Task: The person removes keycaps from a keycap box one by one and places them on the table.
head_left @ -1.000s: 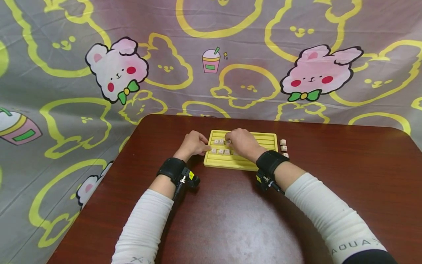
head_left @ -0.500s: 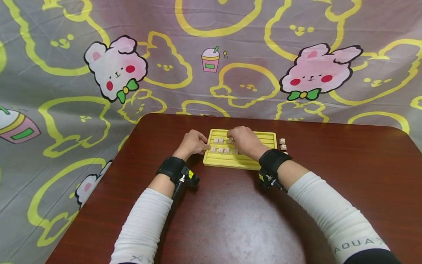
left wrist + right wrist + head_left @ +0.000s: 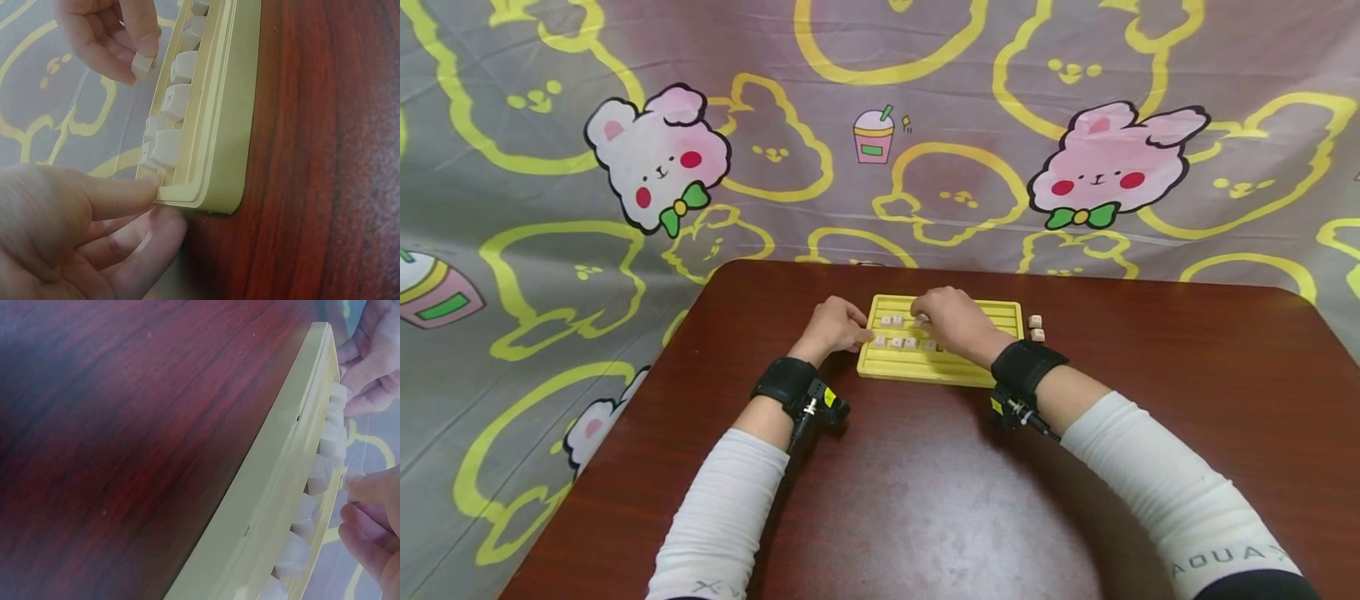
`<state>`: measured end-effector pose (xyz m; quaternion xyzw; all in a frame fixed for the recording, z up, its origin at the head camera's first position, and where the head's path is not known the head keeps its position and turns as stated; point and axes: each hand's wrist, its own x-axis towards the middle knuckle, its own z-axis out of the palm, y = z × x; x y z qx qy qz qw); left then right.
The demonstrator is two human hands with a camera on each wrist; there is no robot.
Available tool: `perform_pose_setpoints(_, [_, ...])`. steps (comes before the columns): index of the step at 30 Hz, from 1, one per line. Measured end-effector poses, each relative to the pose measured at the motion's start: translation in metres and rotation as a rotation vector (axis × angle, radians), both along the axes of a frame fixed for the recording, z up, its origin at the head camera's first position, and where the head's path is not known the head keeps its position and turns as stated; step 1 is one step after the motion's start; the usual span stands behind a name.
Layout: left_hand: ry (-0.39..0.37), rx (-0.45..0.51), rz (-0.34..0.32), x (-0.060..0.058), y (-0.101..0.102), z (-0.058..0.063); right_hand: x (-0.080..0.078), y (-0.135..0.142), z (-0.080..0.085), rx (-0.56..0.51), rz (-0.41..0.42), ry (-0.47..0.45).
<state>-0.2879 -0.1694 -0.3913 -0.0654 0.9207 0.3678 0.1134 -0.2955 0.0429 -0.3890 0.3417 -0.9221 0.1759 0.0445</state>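
Observation:
My left hand (image 3: 833, 325) holds the left end of a yellow ridged tray (image 3: 940, 369). In the left wrist view its thumb lies on the tray's corner, with the other fingers beside and below the rim. My right hand (image 3: 958, 321) is over the tray's middle. Between its thumb and fingertips it pinches a small white keycap (image 3: 142, 65), close over the upper row. Two keycaps (image 3: 892, 321) sit farther left in that row. Several lettered keycaps (image 3: 177, 100) stand in the lower row, and my right hand hides part of that row in the head view.
Two loose keycaps (image 3: 1036, 327) lie on the brown table (image 3: 925, 492) just right of the tray. A patterned cloth (image 3: 820, 167) hangs behind the table and along its left side.
My right hand has shifted slightly right along the upper row, uncovering another keycap in the lower row. My left hand keeps its hold on the tray's end.

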Motion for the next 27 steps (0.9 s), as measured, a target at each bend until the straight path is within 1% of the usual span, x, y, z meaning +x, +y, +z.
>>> perform_pose_setpoints(7, [-0.012, 0.004, -0.001, 0.0, -0.001, 0.001, 0.004, 0.0, 0.003, -0.009, 0.038, 0.038])
perform_pose_setpoints(14, [-0.003, 0.008, -0.007, 0.0, 0.0, 0.0, 0.012, 0.007, 0.004, -0.005, 0.061, 0.065])
perform_pose_setpoints(23, [0.025, -0.006, -0.023, 0.002, 0.0, -0.002, 0.02, 0.022, 0.003, -0.032, 0.067, 0.055])
perform_pose_setpoints(27, [0.03, 0.001, -0.017, 0.001, -0.001, -0.004, 0.022, 0.03, 0.001, -0.045, 0.057, 0.049])
